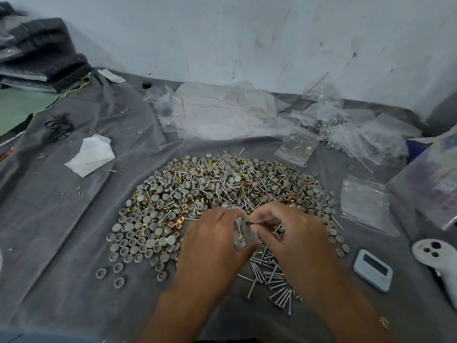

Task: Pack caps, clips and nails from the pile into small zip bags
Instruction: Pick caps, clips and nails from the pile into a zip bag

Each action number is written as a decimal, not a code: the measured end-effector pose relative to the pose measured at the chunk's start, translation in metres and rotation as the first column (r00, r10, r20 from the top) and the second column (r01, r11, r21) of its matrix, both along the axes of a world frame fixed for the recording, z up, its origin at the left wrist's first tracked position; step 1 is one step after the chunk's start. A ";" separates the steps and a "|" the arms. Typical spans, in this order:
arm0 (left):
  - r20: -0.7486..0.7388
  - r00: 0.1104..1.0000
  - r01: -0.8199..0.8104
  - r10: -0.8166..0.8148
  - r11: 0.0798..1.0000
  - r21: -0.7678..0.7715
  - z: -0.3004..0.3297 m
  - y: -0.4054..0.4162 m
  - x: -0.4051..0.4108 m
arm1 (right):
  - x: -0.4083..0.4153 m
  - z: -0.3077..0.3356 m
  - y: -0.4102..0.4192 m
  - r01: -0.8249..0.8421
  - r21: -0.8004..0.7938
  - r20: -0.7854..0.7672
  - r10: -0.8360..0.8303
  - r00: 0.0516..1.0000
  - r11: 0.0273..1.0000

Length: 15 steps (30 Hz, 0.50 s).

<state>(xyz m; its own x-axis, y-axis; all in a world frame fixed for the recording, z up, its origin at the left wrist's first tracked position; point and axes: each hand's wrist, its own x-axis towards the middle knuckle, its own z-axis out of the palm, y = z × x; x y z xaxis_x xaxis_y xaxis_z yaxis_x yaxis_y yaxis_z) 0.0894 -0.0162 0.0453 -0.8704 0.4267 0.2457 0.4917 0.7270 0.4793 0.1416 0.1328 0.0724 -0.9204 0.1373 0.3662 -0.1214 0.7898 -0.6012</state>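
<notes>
Zip bag (243,233) held over the pile (210,194), pinched in left hand (212,241) grip; right hand (294,233) grip curled, pinching at bag mouth.

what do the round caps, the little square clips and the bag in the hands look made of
Round caps: matte grey, probably plastic. Square clips: shiny brass-gold, likely plated metal. Bag, held by the left hand and right hand: clear, crinkled thin plastic film.

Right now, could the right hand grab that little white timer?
Probably not yet. The right hand is busy pinching the small bag with the left hand. Nothing blocks the timer, though.
</notes>
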 end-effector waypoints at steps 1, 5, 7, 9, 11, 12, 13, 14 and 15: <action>-0.004 1.000 0.003 -0.003 1.000 0.003 0.000 0.000 0.000 | 0.000 -0.002 -0.001 0.008 0.022 0.016 -0.008 1.000 1.000; -0.008 1.000 0.007 -0.007 1.000 0.010 0.000 0.000 0.000 | -0.001 -0.008 -0.003 0.047 0.115 0.091 -0.058 0.994 0.992; -0.006 1.000 0.004 -0.004 1.000 0.012 0.000 0.000 0.000 | -0.002 -0.007 -0.002 0.062 0.111 0.102 -0.073 0.992 0.992; -0.002 1.000 0.002 -0.002 1.000 0.013 -0.001 0.000 0.001 | -0.006 0.001 -0.002 0.062 0.128 0.055 -0.070 0.996 0.990; 0.000 1.000 -0.005 0.005 1.000 0.015 -0.001 0.000 0.004 | -0.016 0.011 -0.007 0.026 0.091 0.009 -0.027 1.000 0.996; -0.004 1.000 -0.011 0.011 1.000 0.020 -0.001 -0.001 0.007 | -0.024 0.016 -0.011 -0.009 0.051 0.005 0.009 1.000 0.999; -0.008 1.000 -0.017 0.018 0.999 0.030 -0.001 -0.002 0.011 | -0.034 0.019 -0.013 -0.049 0.011 0.012 0.049 0.999 0.999; -0.007 1.000 -0.023 0.023 0.999 0.044 0.000 -0.005 0.015 | -0.046 0.021 -0.016 -0.086 -0.034 0.023 0.087 0.996 0.996; -0.001 1.000 -0.025 0.026 0.998 0.065 0.002 -0.010 0.019 | -0.058 0.022 -0.016 -0.112 -0.086 0.034 0.115 0.993 0.990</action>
<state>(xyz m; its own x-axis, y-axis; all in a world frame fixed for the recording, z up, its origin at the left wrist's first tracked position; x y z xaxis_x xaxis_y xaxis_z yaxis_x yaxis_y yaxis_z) 0.1085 -0.0263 0.0472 -0.8802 0.3874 0.2742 0.4745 0.7066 0.5250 0.0835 0.1169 0.0946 -0.9451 0.0598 0.3212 -0.1825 0.7190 -0.6707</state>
